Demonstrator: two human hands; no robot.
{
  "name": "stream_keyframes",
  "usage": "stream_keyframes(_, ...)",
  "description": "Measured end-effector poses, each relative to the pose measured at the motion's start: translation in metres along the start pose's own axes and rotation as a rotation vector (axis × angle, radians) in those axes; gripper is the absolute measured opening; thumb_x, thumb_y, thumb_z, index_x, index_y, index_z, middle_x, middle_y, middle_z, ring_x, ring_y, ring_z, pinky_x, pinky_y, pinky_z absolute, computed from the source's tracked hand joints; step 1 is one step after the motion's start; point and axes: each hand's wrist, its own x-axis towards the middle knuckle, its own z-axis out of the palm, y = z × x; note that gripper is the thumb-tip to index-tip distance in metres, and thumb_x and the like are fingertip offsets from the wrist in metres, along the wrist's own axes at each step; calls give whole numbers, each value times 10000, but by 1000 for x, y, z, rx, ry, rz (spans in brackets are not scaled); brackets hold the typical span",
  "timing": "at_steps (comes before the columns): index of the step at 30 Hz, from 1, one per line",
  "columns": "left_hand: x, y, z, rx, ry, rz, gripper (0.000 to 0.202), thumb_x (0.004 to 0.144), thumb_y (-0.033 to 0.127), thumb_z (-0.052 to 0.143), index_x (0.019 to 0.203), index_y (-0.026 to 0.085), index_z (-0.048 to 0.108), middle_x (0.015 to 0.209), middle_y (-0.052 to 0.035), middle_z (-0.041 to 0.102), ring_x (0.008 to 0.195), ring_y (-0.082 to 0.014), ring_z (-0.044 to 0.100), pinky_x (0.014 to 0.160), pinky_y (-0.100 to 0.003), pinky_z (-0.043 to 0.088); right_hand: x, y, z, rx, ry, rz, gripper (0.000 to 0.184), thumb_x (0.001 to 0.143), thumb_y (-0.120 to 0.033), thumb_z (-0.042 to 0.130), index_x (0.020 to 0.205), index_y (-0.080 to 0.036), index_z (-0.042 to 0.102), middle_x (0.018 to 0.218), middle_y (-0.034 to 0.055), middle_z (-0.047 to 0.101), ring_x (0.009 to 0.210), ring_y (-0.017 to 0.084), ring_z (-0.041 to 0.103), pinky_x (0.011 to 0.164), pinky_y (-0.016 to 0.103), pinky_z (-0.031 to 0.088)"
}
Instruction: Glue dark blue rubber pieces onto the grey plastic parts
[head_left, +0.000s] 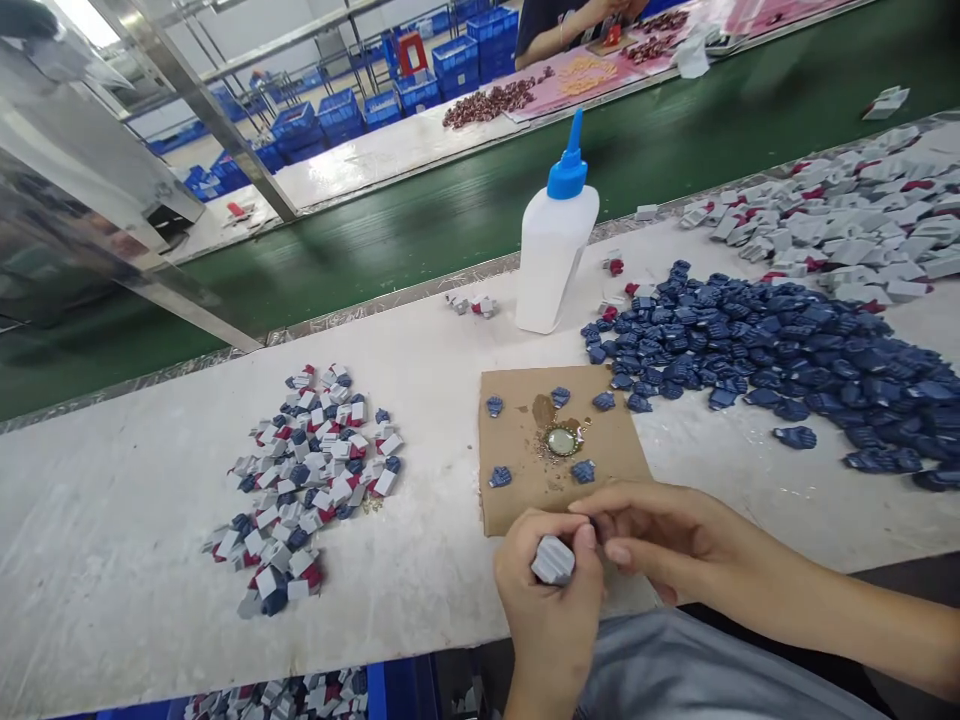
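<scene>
The white table (135, 520) carries a blue pile (795, 350) at right, a grey pile (840, 220) behind it, and a mixed grey, red and blue pile (307, 480) at left. A white bottle (553, 250) stands upright, its blue nozzle pointing up. On the cardboard (517, 490) lies a cap (562, 440) with clear liquid in it, and blue pieces around it. A blue crate (397, 690) below the table edge holds mixed pieces. At the near edge the left hand (551, 600) clasps a grey part (553, 560), ribbed face up; its long axis is hidden. The right hand (660, 540) has its fingers curled at the part; I cannot tell whether they grip it.
</scene>
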Motion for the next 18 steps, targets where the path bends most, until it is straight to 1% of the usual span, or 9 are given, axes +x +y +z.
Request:
stream_keyframes(2,1,-4,3,-69,-36,-208,110,805,242,610,711,196,644,623,-13,644,506,-136,616,446,-229,481,4,6,1,42,26,-3,382,825,-498,578,1046,-190,624,667,2,552,601,115,528,447,188,423)
stream_keyframes(4,1,-5,4,-95,-74,-284,95,804,247,605,740,197,654,659,-27,657,547,-161,650,478,-251,503,7,9,3,67,71,-60,320,833,-470,578,968,-187,644,692,7,547,606,114,546,446,188,430)
stream_keyframes(6,1,-4,2,-105,-101,-275,77,800,218,599,753,203,658,661,-17,646,530,-160,653,498,-262,512,7,8,5,74,126,-133,267,825,-436,600,913,-189,654,771,16,559,593,99,552,477,205,462)
stream_keyframes(7,1,-2,0,-106,-121,-253,78,799,202,595,756,208,659,652,-8,635,502,-151,643,490,-260,507,6,7,5,84,136,-143,258,823,-429,606,917,-193,651,788,17,569,583,95,553,494,216,477)
stream_keyframes(9,1,1,-3,-106,-144,-172,93,795,171,594,748,218,660,625,10,615,457,-128,614,471,-246,488,1,2,7,112,106,-90,281,827,-443,600,962,-199,637,740,10,595,568,100,562,519,230,497)
stream_keyframes(11,1,3,-5,-105,-152,-73,104,784,148,609,740,227,662,603,18,605,482,-118,604,494,-234,481,-4,-3,7,108,48,4,311,836,-464,580,983,-195,631,686,10,620,570,112,577,522,232,501)
stream_keyframes(13,2,4,-5,-133,-137,-32,94,770,146,635,745,232,663,601,20,596,529,-108,587,535,-221,475,-6,-7,6,42,17,30,308,837,-462,574,943,-183,648,687,25,640,583,122,590,531,236,503)
stream_keyframes(15,3,6,-3,-242,-96,-111,96,732,185,699,802,235,655,603,32,563,550,-92,548,539,-195,453,-1,-11,1,-74,78,-54,276,832,-438,574,895,-181,655,662,21,637,554,120,578,496,225,479)
stream_keyframes(18,6,8,-4,-562,2,-349,271,706,343,733,924,247,604,680,37,541,536,-70,488,457,-159,389,16,-14,-13,-391,283,-333,180,836,-350,560,865,-191,639,634,4,612,520,114,544,475,225,442)
